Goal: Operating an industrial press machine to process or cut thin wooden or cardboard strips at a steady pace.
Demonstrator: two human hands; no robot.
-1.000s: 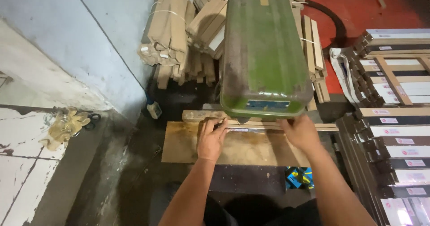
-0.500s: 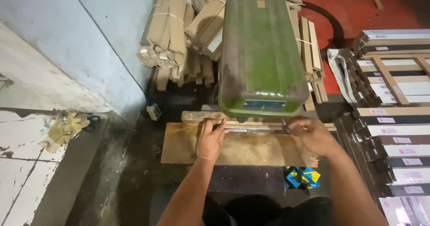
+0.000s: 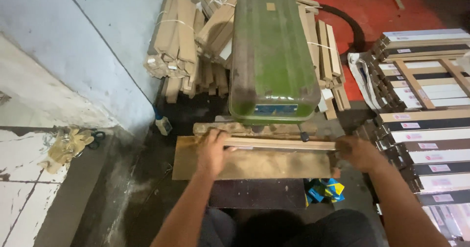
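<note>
While both hands sit on the wooden strip (image 3: 281, 143), I take the green machine (image 3: 271, 56) as my landmark. That strip lies flat on the wooden worktable (image 3: 254, 166) just in front of the machine's near end, running crosswise under its blue plate. My left hand (image 3: 211, 151) presses down on the strip's left end, fingers curled over its top edge, so it is closed on the strip. My right hand (image 3: 356, 151) is at the strip's right end, past the machine's right corner; it looks blurred, and I cannot tell whether it grips the strip or only rests against it.

To do this well, I judge the strip should stay square against the ledge below the machine, with even pressure from both ends and fingers kept clear of the machine's underside.

Behind the machine, on its left, stand tied bundles of wooden slats (image 3: 178, 41). To its right lie stacked frame mouldings (image 3: 426, 129) in dark and pale rows. Well left of it, a crumpled pair of gloves (image 3: 66, 146) lies on the floor edge.
</note>
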